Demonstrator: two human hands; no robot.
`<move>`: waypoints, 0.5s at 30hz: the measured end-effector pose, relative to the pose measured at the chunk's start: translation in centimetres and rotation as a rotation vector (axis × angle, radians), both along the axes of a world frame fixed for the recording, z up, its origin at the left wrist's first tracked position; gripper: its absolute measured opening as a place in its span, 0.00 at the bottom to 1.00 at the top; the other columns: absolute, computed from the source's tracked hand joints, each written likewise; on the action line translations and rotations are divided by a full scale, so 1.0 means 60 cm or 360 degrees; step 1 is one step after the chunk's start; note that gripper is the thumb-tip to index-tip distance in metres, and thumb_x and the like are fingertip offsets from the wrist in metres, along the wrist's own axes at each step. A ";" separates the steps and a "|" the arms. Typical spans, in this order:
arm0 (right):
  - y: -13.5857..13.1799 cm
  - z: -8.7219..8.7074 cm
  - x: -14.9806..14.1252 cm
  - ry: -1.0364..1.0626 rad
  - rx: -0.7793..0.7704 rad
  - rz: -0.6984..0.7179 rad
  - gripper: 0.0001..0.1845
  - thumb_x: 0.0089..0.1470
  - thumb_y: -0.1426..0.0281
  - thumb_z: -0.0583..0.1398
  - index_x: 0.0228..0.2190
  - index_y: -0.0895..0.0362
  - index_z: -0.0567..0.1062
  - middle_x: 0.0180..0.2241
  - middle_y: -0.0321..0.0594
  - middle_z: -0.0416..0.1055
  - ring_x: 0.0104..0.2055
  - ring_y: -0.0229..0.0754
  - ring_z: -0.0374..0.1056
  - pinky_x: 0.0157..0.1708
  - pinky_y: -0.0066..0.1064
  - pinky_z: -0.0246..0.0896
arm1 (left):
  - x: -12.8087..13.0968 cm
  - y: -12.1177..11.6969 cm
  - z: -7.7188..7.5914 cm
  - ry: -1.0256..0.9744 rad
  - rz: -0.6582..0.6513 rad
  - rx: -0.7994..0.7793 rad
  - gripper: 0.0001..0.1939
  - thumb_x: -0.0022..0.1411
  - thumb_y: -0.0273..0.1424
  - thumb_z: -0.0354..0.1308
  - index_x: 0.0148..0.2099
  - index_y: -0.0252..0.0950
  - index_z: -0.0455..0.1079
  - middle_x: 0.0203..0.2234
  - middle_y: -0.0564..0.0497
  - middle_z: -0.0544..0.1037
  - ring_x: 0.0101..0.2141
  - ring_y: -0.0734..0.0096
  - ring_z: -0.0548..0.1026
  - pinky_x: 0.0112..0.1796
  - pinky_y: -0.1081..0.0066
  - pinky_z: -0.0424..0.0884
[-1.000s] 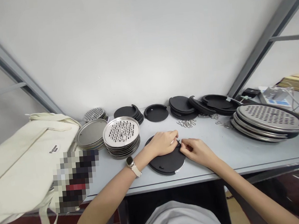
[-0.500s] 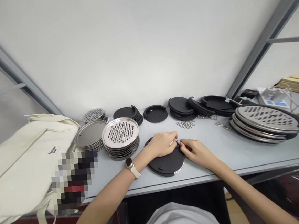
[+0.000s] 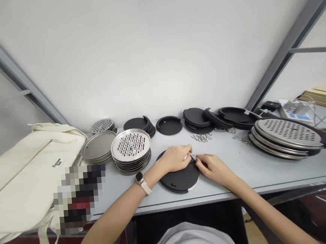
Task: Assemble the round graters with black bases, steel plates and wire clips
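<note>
A black round holder (image 3: pixel 181 179) lies on the table in front of me, with a strip of silver metal showing along its lower right edge. My left hand (image 3: pixel 177 158) rests over its upper part, fingers curled at the far right rim. At that same rim, the thumb and forefinger of my right hand (image 3: pixel 213 167) pinch a small wire hook (image 3: pixel 193 157). My fingers partly hide where the hook meets the holder. Beyond my hands lies a pile of similar wire hooks (image 3: pixel 201 137).
Left of the holder stand stacked round grater plates (image 3: pixel 131 145) and plain metal discs (image 3: pixel 98 146). Black holders (image 3: pixel 198 116) line the wall. A stack of perforated discs with black handles (image 3: pixel 290 132) sits at right. A cream bag (image 3: pixel 23 178) lies far left.
The view has shifted slightly. Both hands stay at the holder's rim with almost the same grip, and the wire hook between them shows a little more clearly.
</note>
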State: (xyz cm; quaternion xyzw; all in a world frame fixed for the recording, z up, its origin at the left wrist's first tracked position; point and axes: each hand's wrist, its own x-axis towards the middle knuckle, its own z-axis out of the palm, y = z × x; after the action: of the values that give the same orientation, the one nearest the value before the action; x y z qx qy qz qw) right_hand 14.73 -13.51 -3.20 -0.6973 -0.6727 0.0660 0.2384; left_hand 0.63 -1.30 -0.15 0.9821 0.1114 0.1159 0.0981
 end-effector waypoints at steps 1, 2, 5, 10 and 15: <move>0.000 0.000 0.000 -0.0017 -0.0005 0.0001 0.17 0.60 0.68 0.46 0.19 0.55 0.58 0.19 0.37 0.64 0.22 0.38 0.62 0.26 0.28 0.49 | 0.000 0.000 0.000 -0.0003 -0.0001 0.0000 0.09 0.65 0.30 0.44 0.45 0.38 0.62 0.38 0.51 0.76 0.35 0.65 0.75 0.34 0.69 0.66; 0.001 0.000 0.001 -0.0031 -0.0010 0.0003 0.17 0.60 0.68 0.46 0.19 0.55 0.59 0.19 0.37 0.65 0.23 0.39 0.63 0.27 0.28 0.49 | 0.000 0.000 0.000 -0.0006 -0.0001 0.0002 0.09 0.64 0.30 0.44 0.45 0.38 0.62 0.38 0.51 0.76 0.35 0.65 0.75 0.34 0.69 0.65; 0.001 0.002 0.003 -0.0060 -0.0030 0.0007 0.18 0.61 0.68 0.45 0.20 0.55 0.60 0.20 0.39 0.67 0.24 0.40 0.64 0.28 0.28 0.50 | 0.000 0.000 0.000 -0.0016 -0.0003 0.0014 0.08 0.64 0.29 0.45 0.44 0.38 0.63 0.37 0.52 0.76 0.34 0.66 0.75 0.33 0.70 0.65; 0.002 0.002 0.003 -0.0111 -0.0053 0.0009 0.19 0.62 0.69 0.44 0.21 0.55 0.63 0.22 0.40 0.69 0.26 0.41 0.66 0.29 0.29 0.51 | 0.000 0.000 0.001 -0.0004 -0.0003 0.0025 0.08 0.63 0.29 0.45 0.43 0.38 0.63 0.36 0.52 0.76 0.33 0.66 0.74 0.32 0.70 0.64; 0.003 0.002 0.001 -0.0171 -0.0055 0.0015 0.18 0.62 0.69 0.44 0.23 0.56 0.65 0.22 0.40 0.70 0.26 0.41 0.66 0.29 0.29 0.52 | -0.001 -0.002 0.004 0.0022 0.0007 0.0008 0.09 0.64 0.30 0.44 0.44 0.38 0.63 0.37 0.51 0.76 0.33 0.66 0.74 0.32 0.70 0.64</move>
State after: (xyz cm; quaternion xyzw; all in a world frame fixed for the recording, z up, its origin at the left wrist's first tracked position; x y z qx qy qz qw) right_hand 14.82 -13.32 -3.06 -0.7006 -0.6867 0.0411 0.1895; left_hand 0.57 -1.42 0.10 0.9829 0.1139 0.1094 0.0947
